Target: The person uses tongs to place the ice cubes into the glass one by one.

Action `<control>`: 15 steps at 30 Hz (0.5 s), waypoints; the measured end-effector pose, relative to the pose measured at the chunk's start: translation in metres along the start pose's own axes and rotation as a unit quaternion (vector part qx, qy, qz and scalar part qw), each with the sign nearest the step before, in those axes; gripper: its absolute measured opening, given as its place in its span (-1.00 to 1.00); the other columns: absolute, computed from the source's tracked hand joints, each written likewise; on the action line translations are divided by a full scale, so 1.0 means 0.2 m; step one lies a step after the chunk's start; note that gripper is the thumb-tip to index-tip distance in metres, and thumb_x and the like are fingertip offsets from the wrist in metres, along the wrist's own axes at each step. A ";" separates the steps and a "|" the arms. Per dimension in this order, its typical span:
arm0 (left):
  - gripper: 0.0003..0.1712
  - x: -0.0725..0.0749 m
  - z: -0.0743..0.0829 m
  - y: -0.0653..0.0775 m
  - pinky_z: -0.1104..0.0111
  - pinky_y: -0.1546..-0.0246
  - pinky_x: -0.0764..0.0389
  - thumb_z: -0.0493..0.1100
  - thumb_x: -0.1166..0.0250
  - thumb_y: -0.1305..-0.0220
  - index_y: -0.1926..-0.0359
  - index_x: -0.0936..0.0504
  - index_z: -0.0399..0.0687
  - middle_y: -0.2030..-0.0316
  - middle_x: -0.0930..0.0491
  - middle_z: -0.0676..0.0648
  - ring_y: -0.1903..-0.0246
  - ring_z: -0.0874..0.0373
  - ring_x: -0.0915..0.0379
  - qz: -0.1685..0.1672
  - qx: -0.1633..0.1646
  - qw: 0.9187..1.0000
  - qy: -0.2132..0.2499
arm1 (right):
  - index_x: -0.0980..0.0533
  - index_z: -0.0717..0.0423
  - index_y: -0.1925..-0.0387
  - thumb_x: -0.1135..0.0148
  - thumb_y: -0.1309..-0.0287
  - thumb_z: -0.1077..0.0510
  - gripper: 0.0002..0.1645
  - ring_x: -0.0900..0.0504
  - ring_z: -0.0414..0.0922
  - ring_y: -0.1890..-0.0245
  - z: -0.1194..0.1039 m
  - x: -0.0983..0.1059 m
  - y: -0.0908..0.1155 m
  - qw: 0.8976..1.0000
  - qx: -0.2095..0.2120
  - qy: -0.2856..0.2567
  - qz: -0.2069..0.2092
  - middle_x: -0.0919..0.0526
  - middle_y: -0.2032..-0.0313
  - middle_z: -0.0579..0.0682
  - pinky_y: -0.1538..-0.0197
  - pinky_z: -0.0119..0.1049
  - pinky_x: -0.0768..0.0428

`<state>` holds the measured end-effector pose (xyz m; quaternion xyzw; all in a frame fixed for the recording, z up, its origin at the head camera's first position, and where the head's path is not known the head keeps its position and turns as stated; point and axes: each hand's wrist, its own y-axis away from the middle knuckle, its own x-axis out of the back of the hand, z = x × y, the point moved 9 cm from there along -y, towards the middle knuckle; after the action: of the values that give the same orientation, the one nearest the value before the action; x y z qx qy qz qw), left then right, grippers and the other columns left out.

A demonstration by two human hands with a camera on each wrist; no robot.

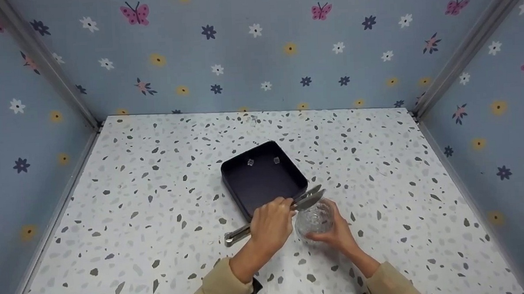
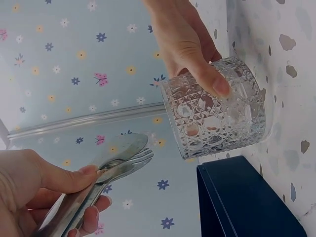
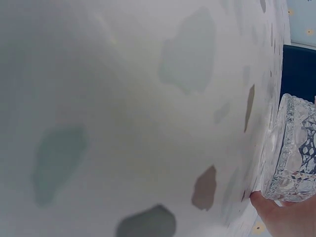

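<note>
My left hand [image 1: 272,221] grips metal serving tongs [image 1: 309,199] around the middle, with the hinged end sticking out to the left. In the left wrist view the tongs show one solid blade and one fork-like blade [image 2: 136,163], with nothing seen between them. A cut-pattern clear glass [image 2: 217,108] stands on the table, held around its side by my right hand [image 1: 336,230]. The tong tips hang over the far side of the glass rim. Behind lies a dark square tray [image 1: 263,186] with two small clear cubes [image 1: 250,162] inside. The patterned wall hides what the glass contains.
The white speckled tabletop [image 1: 135,192] extends around the tray on all sides. Blue flowered panels [image 1: 240,50] close it in at the back, left and right, with grey metal posts [image 1: 452,50] at the corners.
</note>
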<state>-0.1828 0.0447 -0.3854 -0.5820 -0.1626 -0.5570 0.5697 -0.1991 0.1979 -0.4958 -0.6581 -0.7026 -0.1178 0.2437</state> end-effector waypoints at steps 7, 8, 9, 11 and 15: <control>-0.68 0.01 -0.01 0.00 0.29 0.62 -0.49 -0.11 -0.34 0.06 0.25 -0.60 -0.17 0.45 -0.54 -0.04 0.54 0.08 -0.51 0.003 0.013 1.000 0.014 | -0.12 0.22 -0.21 -0.50 0.45 0.28 0.09 -0.36 0.23 -0.01 0.01 -0.01 0.00 1.000 -0.014 -0.020 -0.010 -0.37 -0.04 0.32 -0.02 0.09 -0.30; -0.67 0.01 -0.01 0.00 0.29 0.61 -0.50 -0.10 -0.34 0.06 0.24 -0.59 -0.18 0.44 -0.55 -0.05 0.53 0.08 -0.52 0.003 0.014 1.000 0.014 | -0.12 0.21 -0.21 -0.50 0.44 0.28 0.09 -0.36 0.23 -0.02 0.02 -0.01 0.00 1.000 -0.016 -0.023 -0.012 -0.36 -0.05 0.32 -0.02 0.09 -0.30; -0.65 0.01 -0.01 -0.01 0.29 0.61 -0.50 -0.10 -0.34 0.06 0.23 -0.59 -0.19 0.43 -0.55 -0.05 0.52 0.08 -0.52 0.003 0.015 1.000 0.015 | -0.12 0.20 -0.21 -0.49 0.43 0.28 0.09 -0.36 0.22 -0.02 0.02 -0.01 0.00 0.999 -0.018 -0.026 -0.014 -0.36 -0.05 0.32 -0.02 0.08 -0.30; -0.63 0.01 -0.02 -0.01 0.28 0.60 -0.50 -0.09 -0.35 0.06 0.21 -0.59 -0.19 0.42 -0.55 -0.06 0.51 0.08 -0.52 0.005 0.019 1.000 0.016 | -0.12 0.20 -0.21 -0.50 0.44 0.27 0.09 -0.36 0.22 -0.02 0.02 -0.01 0.01 0.999 -0.022 -0.024 -0.013 -0.36 -0.05 0.31 -0.02 0.08 -0.29; -0.60 0.02 -0.03 -0.01 0.26 0.61 -0.50 -0.08 -0.35 0.07 0.21 -0.58 -0.21 0.42 -0.55 -0.07 0.51 0.06 -0.52 0.012 0.025 0.999 0.018 | -0.12 0.25 -0.21 -0.50 0.44 0.25 0.09 -0.36 0.22 -0.03 0.02 0.00 0.00 0.999 -0.021 -0.024 -0.012 -0.37 -0.05 0.31 -0.02 0.09 -0.29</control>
<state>-0.1862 0.0382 -0.3834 -0.5596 -0.1588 -0.5563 0.5935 -0.1987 0.1988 -0.4991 -0.6571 -0.7135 -0.1195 0.2119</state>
